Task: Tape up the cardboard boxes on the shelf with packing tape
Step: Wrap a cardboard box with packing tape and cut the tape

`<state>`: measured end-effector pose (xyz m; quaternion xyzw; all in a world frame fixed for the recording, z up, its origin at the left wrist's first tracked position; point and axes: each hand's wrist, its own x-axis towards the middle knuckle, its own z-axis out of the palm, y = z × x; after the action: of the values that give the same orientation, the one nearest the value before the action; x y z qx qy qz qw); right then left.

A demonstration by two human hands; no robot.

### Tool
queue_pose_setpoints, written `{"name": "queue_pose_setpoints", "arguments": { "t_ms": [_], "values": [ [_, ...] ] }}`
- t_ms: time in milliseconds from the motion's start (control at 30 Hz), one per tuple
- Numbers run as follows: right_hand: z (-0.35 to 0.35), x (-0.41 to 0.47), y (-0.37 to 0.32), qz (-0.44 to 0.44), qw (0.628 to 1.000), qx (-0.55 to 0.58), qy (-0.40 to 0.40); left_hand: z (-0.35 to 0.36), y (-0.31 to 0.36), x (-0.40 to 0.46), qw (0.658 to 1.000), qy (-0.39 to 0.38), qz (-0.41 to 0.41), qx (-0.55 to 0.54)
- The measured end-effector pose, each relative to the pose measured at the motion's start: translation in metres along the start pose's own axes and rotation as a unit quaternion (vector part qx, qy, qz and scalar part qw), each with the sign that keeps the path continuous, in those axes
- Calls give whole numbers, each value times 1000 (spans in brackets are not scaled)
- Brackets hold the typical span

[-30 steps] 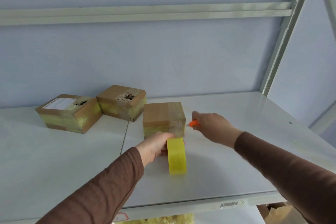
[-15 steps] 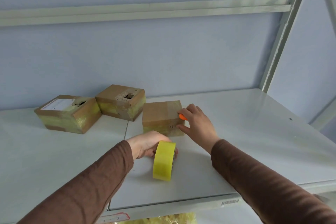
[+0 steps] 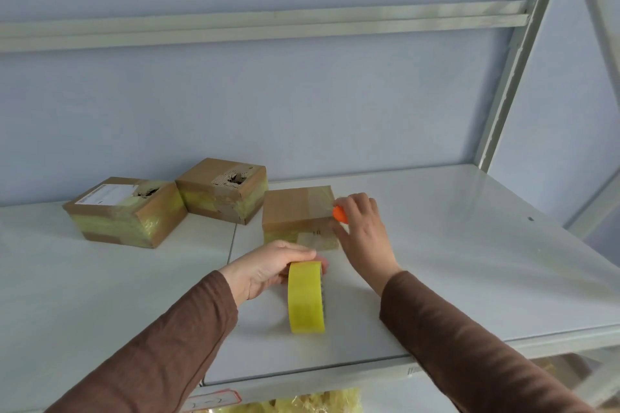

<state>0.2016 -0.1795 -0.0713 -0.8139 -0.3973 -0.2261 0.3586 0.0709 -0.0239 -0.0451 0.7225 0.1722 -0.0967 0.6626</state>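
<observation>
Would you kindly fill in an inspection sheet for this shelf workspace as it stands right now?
Surface: white shelf, two panels meeting at a seam.
Job's things: near box with clear tape on its right end; yellow tape roll standing on edge in front of it; two taped boxes, left box and middle box, both with torn tops.
Clutter: nothing seen.
Hands: left hand grips the roll; right hand holds an orange tool at the near box's right end.
Cables: nothing seen.
Surroundings: pale blue wall, grey rack upright, yellowish bagged goods below.
</observation>
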Motion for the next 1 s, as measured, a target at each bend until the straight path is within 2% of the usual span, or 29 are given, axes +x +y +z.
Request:
{"name": "queue_pose_setpoints", "arguments": {
  "t_ms": [67,133,267,367,467,533,600,700,800,1000],
  "values": [
    [-13,-8,-2,73,990,110,52,0,5,-1,999,21,42,-6],
    [-29,-19,-7,129,971,200,29,1,11,0,996,42,72,-10],
    [-52,-56,-31,125,915,381,-48,4,27,6,992,51,111,-12],
    [-58,-72,-47,132,900,406,-91,9,42,15,990,62,127,24],
    [-67,-70,-54,159,892,421,-48,6,61,31,984,88,151,39],
    [-69,-72,-60,167,888,427,-46,-8,77,43,974,140,176,26],
    [-68,-79,-65,168,887,426,-55,-23,93,54,962,164,194,102],
    [-65,-76,-68,205,883,416,-72,-35,104,77,959,118,171,194],
    [-59,-64,-64,284,862,415,-67,-44,104,97,952,122,174,222],
    [-45,-56,-62,319,854,406,-57,-53,88,123,948,115,159,250]
  ]
}}
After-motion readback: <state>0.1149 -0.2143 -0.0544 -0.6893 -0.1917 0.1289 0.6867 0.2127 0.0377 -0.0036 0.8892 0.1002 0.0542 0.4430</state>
